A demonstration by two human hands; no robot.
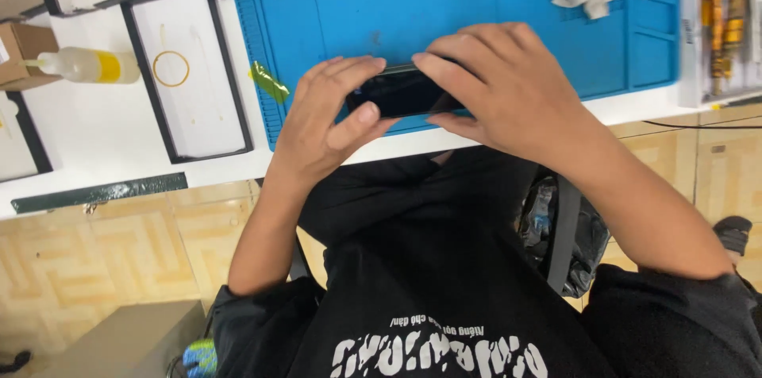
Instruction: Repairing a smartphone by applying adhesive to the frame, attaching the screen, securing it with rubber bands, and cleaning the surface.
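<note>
Both hands clamped on the phone: my left hand w/ thumb on its dark screen, right hand gripping the other end. It's held above the blue mat's near edge. Phone looks closed up; can't tell what's left.

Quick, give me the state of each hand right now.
Left hand: closed on the left end of the dark phone, thumb on its face.
Right hand: gripping the phone's right end from above.

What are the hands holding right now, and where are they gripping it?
A dark phone, held flat over the blue mat. The left hand grips its left end, thumb on the screen; the right hand covers its right end.
</note>
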